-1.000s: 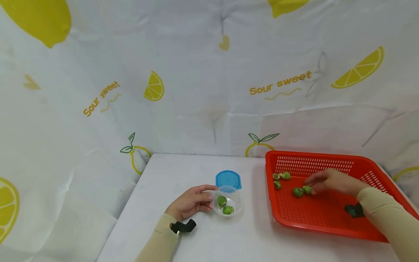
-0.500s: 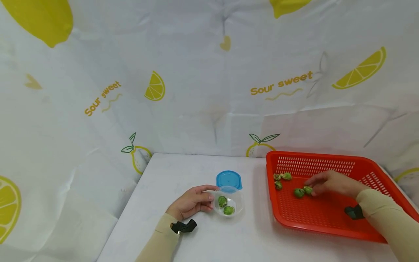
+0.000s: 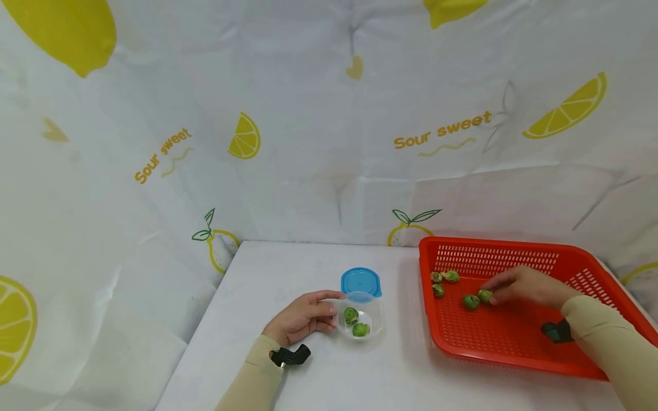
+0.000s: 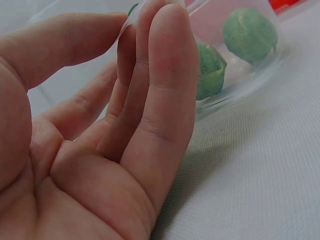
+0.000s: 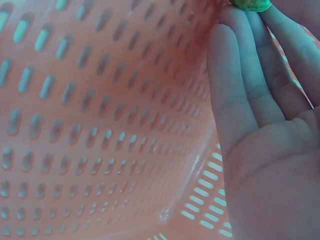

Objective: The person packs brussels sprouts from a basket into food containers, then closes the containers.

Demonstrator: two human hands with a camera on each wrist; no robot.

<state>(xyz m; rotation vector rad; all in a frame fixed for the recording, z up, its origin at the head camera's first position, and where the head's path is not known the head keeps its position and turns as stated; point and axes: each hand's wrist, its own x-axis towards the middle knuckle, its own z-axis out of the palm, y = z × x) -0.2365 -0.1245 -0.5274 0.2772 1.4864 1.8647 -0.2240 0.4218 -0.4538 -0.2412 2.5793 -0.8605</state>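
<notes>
Sprout (image 5: 251, 4) (head view (image 3: 484, 295)) touches right hand (image 5: 270, 130) fingertips.
</notes>
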